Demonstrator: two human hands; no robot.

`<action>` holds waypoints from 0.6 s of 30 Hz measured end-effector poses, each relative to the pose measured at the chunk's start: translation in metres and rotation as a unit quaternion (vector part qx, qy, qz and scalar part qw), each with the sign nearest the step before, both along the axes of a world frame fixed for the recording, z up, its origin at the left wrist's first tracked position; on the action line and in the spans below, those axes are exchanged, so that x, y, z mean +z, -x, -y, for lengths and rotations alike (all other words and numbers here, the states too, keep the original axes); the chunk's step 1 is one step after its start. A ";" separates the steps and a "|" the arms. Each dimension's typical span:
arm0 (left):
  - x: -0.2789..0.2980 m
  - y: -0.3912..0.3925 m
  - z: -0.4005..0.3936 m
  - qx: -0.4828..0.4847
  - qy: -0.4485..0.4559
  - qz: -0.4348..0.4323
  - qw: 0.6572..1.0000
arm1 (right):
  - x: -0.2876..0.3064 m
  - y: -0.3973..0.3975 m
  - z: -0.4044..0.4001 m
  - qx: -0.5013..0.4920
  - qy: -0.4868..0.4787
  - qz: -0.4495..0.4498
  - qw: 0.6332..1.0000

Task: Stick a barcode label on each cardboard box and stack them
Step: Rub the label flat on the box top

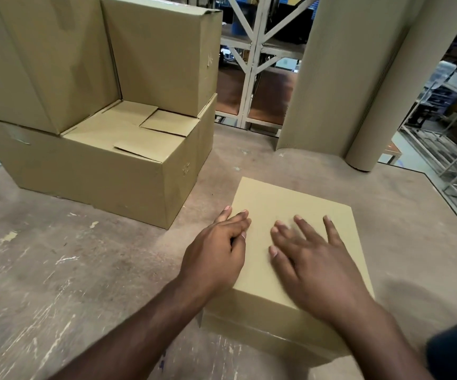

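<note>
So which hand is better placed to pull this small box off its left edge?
Left. The left hand is already at the small box's left edge; the right hand lies flat on top.

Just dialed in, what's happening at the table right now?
A person has both hands on a small plain brown cardboard box sitting on the worn brown worktable. The right hand lies flat on the box's top with fingers spread; the left hand rests at its left edge. No barcode label shows on the top. To the left, larger brown cardboard boxes are already stacked, and tall rolls of corrugated cardboard stand behind.
</note>
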State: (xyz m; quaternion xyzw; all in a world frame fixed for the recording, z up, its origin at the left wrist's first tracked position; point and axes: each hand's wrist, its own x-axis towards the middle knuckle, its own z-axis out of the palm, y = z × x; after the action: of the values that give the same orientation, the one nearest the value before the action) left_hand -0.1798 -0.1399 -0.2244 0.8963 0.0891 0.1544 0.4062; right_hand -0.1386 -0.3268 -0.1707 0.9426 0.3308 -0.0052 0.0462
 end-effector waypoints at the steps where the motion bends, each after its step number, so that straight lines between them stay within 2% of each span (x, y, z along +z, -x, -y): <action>1: 0.001 0.000 0.000 -0.001 -0.001 -0.002 1.000 | -0.001 0.011 -0.005 0.014 -0.007 0.021 1.000; 3: 0.002 0.001 0.001 -0.007 -0.015 -0.008 1.000 | -0.003 0.014 -0.011 0.006 -0.012 0.045 0.999; 5: 0.001 0.001 0.002 -0.015 -0.040 -0.013 0.999 | 0.002 0.000 -0.021 -0.040 0.016 0.021 0.999; 9: 0.000 0.002 -0.001 -0.014 -0.046 -0.015 0.999 | 0.010 -0.012 -0.037 -0.040 0.067 0.011 0.997; 14: 0.003 0.004 0.000 -0.017 -0.026 -0.015 0.999 | 0.000 0.018 -0.021 -0.028 0.042 0.044 0.998; 18: 0.004 0.002 0.000 -0.020 -0.027 -0.020 0.999 | 0.010 -0.029 -0.017 -0.035 0.049 -0.047 0.997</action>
State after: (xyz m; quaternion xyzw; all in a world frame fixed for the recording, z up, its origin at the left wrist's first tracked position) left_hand -0.1820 -0.1399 -0.2203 0.9116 0.0747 0.1303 0.3826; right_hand -0.1096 -0.3097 -0.1609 0.9487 0.2991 -0.0673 0.0769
